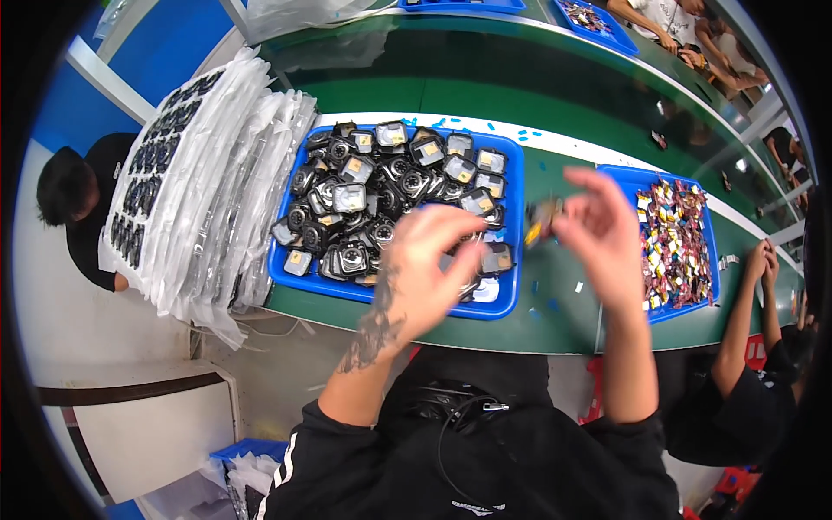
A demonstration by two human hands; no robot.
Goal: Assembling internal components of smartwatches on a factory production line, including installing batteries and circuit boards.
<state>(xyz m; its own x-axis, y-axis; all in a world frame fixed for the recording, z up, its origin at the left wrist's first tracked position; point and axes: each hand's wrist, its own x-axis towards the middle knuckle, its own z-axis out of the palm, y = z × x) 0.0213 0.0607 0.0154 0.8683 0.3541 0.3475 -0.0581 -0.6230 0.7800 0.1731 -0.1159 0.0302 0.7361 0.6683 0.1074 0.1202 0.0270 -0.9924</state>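
Note:
My left hand point(429, 264) is over the near right part of a blue tray point(517, 208), thumb and fingers apart, above black housings; whether it touches one is hard to see. These are black watch-like housings point(349, 198), heaped in the tray, several with clear square faces and yellow patches. To the right of that tray, my right hand point(602, 234) is raised above the green table. Between its thumb and fingertips is a small dark part with a yellow piece point(539, 224), smeared by motion.
At the right, another blue tray point(713, 251) holds a heap of small wired parts point(672, 247). Stacked plastic-wrapped sheets of black parts point(186, 165) stand at the left. Small blue bits point(524, 134) lie on the table's white strip. Other people sit at right and far side.

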